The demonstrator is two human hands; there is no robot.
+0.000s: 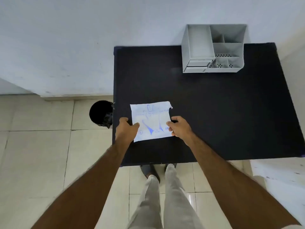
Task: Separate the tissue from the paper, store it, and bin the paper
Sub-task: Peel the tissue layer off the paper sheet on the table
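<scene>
A white tissue packet (151, 120) with blue print lies flat on the black table (214, 113), near its front left corner. Its upper right corner looks torn. My left hand (127, 129) grips the packet's left edge, thumb on top. At the right edge, my right hand (179, 127) pinches the wrapper the same way. Whether tissue is inside cannot be seen. A grey desk organiser (212, 48) with several open compartments stands at the table's back right. A black bin (101, 113) sits on the floor just left of the table.
A pale wall runs behind the table. Beige floor tiles (41, 154) lie to the left and in front. My legs and a dark sandal (149, 171) show below the table's front edge. A white surface (280, 172) sits at the right.
</scene>
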